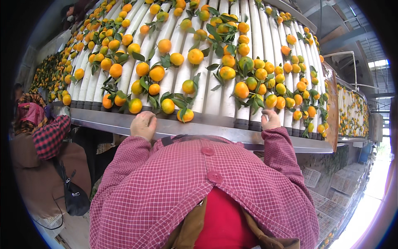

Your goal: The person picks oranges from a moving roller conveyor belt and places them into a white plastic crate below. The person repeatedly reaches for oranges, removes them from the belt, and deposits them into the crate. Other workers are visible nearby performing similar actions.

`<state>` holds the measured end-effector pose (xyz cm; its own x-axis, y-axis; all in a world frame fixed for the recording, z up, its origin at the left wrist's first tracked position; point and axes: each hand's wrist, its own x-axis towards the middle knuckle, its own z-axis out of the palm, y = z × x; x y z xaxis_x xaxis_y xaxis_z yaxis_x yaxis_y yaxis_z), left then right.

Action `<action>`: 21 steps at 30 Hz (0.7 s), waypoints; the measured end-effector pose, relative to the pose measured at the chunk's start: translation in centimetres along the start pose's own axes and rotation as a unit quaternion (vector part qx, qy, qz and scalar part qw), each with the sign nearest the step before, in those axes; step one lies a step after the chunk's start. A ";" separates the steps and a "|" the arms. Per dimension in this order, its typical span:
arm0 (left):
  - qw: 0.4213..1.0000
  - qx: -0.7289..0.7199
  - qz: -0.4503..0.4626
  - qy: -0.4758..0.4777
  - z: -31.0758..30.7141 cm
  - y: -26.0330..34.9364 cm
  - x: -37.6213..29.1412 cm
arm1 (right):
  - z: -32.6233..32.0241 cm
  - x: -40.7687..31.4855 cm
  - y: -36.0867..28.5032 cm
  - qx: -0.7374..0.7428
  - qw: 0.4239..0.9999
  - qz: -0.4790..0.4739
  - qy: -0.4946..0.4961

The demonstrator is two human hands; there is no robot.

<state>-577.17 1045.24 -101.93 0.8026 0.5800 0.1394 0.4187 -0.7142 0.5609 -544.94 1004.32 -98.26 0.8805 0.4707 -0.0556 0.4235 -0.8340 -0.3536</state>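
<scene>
My left hand (143,125) is at the metal rail (199,124) along the near edge of a roller conveyor (214,102). Its back faces me and its curled fingertips are hidden. Just beyond it lies a yellow-green mandarin (135,105). My right hand (271,119) is over the near roller ends, thumb and forefinger slightly apart, with no fruit visible between them. Close past its fingers are an orange mandarin (271,101) and a leafy sprig (256,102). Many mandarins, orange to green, some with stems and leaves, are spread over the white rollers.
To my left, a co-worker in a checked sleeve (51,137) stands at the same conveyor, with a black bag (76,199). Another person (70,12) is at the far side. A wooden board (330,107) bounds the right end. Plastic crates (348,179) stand at lower right.
</scene>
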 end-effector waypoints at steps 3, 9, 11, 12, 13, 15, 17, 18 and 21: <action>1.000 -0.007 -0.001 -0.007 -0.6 -0.9 -0.1 | 1.9 -3.9 -0.5 0.082 0.995 0.050 -0.019; 1.000 0.001 -0.010 -0.009 -1.9 -2.4 -0.5 | 4.7 -9.7 -2.6 0.026 0.988 -0.128 0.080; 0.999 0.022 -0.015 -0.033 -2.4 -3.1 -0.5 | 5.2 -10.0 -3.8 -0.003 0.991 -0.082 0.106; 0.998 0.026 -0.024 -0.043 -2.6 -3.3 -0.4 | 5.1 -9.9 -4.4 -0.010 0.994 -0.057 0.091; 0.997 0.047 -0.030 -0.055 -2.9 -3.6 -0.4 | 5.2 -10.0 -5.0 -0.015 0.994 -0.058 0.093; 0.998 0.050 -0.022 -0.044 -3.5 -4.2 -0.3 | 5.3 -9.8 -6.0 -0.015 0.997 -0.040 0.070; 0.997 0.042 -0.032 -0.052 -4.1 -4.8 -0.3 | 5.5 -9.8 -6.7 -0.018 0.997 -0.039 0.063; 0.997 0.036 -0.035 -0.056 -4.4 -5.1 -0.2 | 5.7 -9.8 -7.0 -0.022 0.998 -0.030 0.059; 0.996 0.049 -0.017 -0.073 -5.3 -6.2 0.1 | 6.3 -9.8 -8.2 -0.020 0.998 -0.025 0.048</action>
<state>-581.91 1051.85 -101.10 0.8371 0.5470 -0.0020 0.4806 -0.7337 0.4804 -558.39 1008.39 -100.66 0.8734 0.4843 0.0510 0.4741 -0.8218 -0.3161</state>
